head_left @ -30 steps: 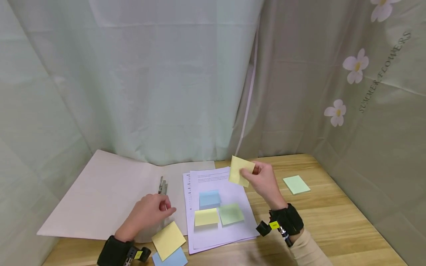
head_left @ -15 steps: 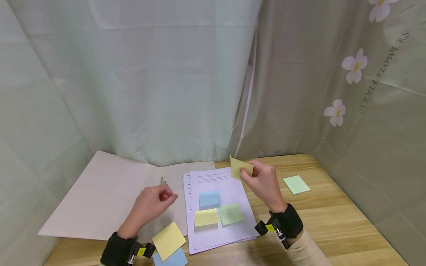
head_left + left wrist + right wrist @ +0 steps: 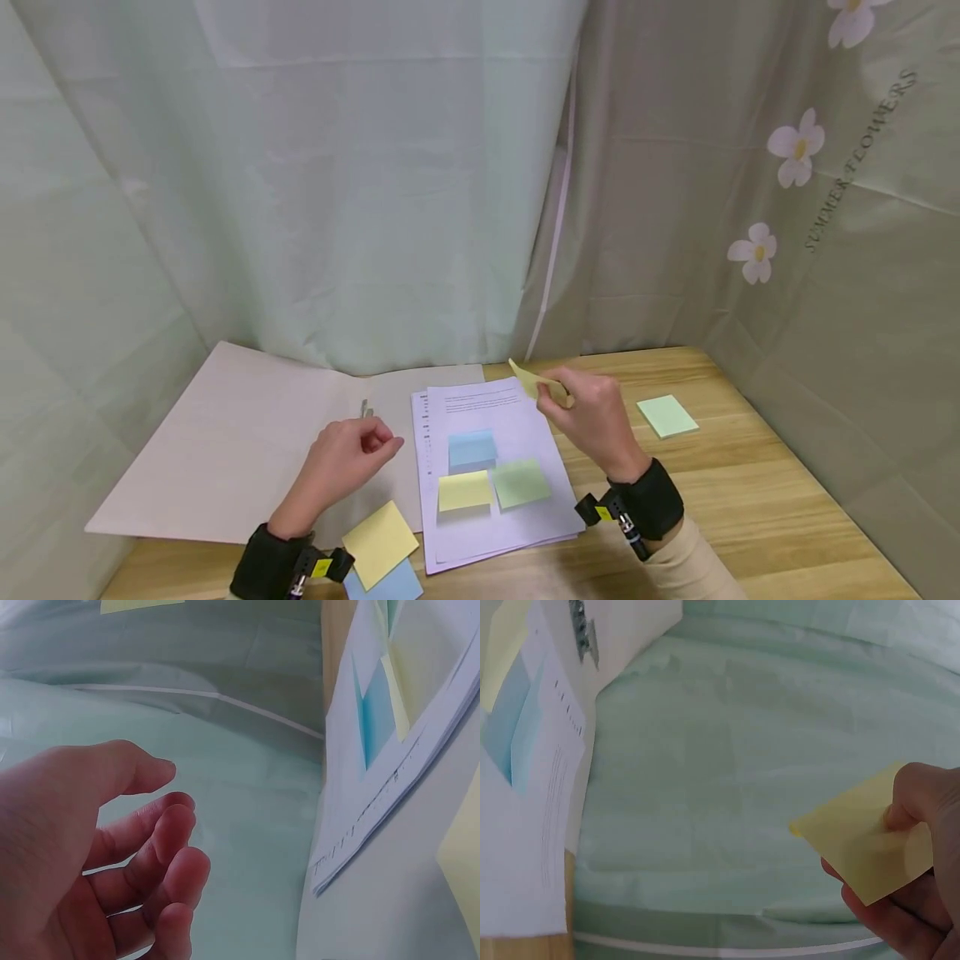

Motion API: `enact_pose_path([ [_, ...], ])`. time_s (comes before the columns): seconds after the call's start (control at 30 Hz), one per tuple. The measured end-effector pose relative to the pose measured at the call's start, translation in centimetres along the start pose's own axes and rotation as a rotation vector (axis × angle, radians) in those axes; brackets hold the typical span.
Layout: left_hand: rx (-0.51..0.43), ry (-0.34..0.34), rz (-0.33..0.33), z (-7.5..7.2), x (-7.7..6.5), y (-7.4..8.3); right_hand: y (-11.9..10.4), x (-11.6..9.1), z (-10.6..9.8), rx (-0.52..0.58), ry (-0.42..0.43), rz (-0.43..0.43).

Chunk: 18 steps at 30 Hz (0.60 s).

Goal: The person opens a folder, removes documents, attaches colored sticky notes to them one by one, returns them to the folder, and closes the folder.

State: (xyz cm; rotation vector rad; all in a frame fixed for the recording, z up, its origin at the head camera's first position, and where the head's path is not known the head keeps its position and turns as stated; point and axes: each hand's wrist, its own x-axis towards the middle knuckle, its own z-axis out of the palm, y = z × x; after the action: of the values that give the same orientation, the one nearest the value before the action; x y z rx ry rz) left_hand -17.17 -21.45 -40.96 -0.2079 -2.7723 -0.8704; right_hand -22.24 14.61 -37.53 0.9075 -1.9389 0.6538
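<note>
My right hand (image 3: 596, 417) pinches a yellow sticky note (image 3: 862, 840) between thumb and fingers, above the top right corner of a stack of printed sheets (image 3: 495, 533). In the head view the note is tilted, nearly edge-on. Stuck on the top sheet are a blue sticky note (image 3: 472, 448), a yellow one (image 3: 465, 492) and a green one (image 3: 521, 483). Over the open folder (image 3: 225, 450), my left hand (image 3: 337, 462) hovers with loosely curled fingers. Nothing is between its thumb and fingers (image 3: 184, 874) in the left wrist view.
A yellow sticky pad (image 3: 380, 543) overlaps a blue one (image 3: 393, 583) at the table's front. A light green pad (image 3: 667, 416) lies on the wooden table (image 3: 750, 500) to the right. The folder's metal clip (image 3: 366, 408) is partly hidden. Curtains (image 3: 375, 208) hang behind.
The yellow note in my right hand has turned from facing the head camera to nearly edge-on and dipped slightly. My left hand has shifted a little up and right.
</note>
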Motion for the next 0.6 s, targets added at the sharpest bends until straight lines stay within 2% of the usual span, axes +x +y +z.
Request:
enact_pose_path([
  [0.17,-0.008,0.000,-0.001,0.1,0.1,0.3,-0.2,0.3,-0.2,-0.072,-0.021,-0.129],
  [0.4,-0.050,0.010,-0.003,0.2,0.3,0.8,-0.5,0.2,-0.1,-0.129,-0.013,-0.184],
  [0.6,-0.164,0.039,0.010,0.8,0.9,2.8,-0.7,-0.1,0.5,-0.191,-0.006,-0.267],
])
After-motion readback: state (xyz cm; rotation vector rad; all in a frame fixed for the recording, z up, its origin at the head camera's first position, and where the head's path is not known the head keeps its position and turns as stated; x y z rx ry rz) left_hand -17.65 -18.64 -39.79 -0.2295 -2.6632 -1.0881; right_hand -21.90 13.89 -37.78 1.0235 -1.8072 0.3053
